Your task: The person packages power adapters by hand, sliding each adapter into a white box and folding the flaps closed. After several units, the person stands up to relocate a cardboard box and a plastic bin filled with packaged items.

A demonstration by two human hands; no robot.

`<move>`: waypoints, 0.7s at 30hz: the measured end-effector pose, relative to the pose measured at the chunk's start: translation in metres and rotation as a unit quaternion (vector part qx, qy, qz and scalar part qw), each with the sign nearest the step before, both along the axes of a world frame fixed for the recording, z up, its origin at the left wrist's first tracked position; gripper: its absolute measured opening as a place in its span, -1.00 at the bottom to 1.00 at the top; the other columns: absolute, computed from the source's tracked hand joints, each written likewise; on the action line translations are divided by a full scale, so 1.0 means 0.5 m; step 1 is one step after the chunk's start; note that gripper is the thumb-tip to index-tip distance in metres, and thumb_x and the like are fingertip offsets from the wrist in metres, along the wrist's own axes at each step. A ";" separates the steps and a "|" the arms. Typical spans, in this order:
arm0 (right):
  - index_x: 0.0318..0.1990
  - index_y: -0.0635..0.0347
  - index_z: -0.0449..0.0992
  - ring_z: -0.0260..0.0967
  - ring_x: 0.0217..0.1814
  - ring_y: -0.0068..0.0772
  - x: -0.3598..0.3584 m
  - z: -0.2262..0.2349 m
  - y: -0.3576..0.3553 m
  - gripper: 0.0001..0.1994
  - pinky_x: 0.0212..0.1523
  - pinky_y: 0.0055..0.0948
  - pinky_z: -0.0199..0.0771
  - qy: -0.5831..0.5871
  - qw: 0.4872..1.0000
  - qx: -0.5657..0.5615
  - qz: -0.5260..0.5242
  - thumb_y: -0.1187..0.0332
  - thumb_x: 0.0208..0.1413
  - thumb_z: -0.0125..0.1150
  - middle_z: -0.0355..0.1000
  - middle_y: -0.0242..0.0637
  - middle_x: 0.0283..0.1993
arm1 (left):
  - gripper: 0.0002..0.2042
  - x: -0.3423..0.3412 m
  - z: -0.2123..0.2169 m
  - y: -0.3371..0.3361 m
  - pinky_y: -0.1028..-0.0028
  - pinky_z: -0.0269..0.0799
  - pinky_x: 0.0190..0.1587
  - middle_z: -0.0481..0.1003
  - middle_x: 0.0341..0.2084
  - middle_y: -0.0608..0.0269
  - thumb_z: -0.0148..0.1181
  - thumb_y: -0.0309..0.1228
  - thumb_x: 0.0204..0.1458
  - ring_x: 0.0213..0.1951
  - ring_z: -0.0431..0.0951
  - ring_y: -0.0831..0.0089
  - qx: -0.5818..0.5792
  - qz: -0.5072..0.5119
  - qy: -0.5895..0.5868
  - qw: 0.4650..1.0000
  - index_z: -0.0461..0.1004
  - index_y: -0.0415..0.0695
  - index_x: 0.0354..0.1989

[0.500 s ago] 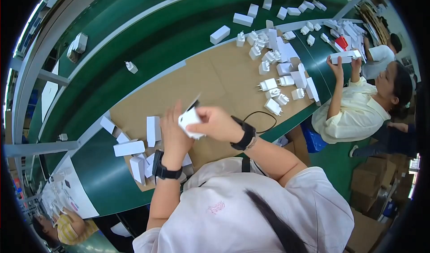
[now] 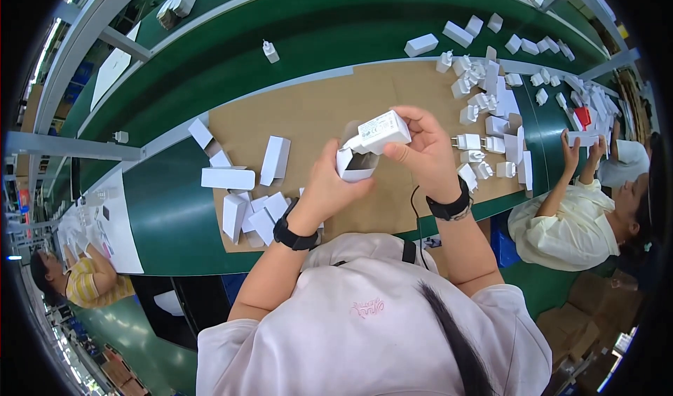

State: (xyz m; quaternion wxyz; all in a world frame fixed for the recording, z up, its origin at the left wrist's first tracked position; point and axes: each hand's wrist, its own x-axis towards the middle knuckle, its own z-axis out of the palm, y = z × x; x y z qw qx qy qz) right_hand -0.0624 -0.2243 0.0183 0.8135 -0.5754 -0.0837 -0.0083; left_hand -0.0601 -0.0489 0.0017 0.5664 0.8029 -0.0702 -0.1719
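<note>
My left hand (image 2: 328, 185) is wrapped round a small white carton (image 2: 355, 171), whose end stands open toward the upper right. Between the thumb and fingers of my right hand (image 2: 426, 152) is a white plug charger (image 2: 384, 131) with fine print on its upper face. The charger is tilted over the carton's open end, its narrower end close to the flaps. Whether it touches the inside cannot be made out. To the right on the brown cardboard sheet (image 2: 326, 119) lie several more white chargers (image 2: 467, 141).
Several white cartons (image 2: 275, 160) lie on the cardboard's left side. Beyond it, a lone charger (image 2: 270, 51) and more cartons (image 2: 421, 45) rest on the green surface. A black cable (image 2: 416, 217) hangs by my right wrist. A co-worker in a pale shirt (image 2: 561, 220) sits at the right.
The carton in my left hand now shows its open end. My right hand has turned the charger, with its printed face now up. My view has shifted, so the bench appears farther right.
</note>
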 end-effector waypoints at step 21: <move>-0.25 0.26 0.45 0.35 -0.22 -0.60 0.002 0.001 -0.002 -0.72 -0.24 -0.61 0.40 0.012 0.975 -0.219 0.023 0.53 -0.18 0.35 0.41 -0.30 -0.20 | -0.48 0.005 -0.008 0.006 0.24 0.44 -0.35 0.47 -0.46 -0.14 0.30 -0.32 -0.30 -0.38 0.51 -0.05 0.074 -0.010 -0.122 0.990 0.16 -0.20 -0.18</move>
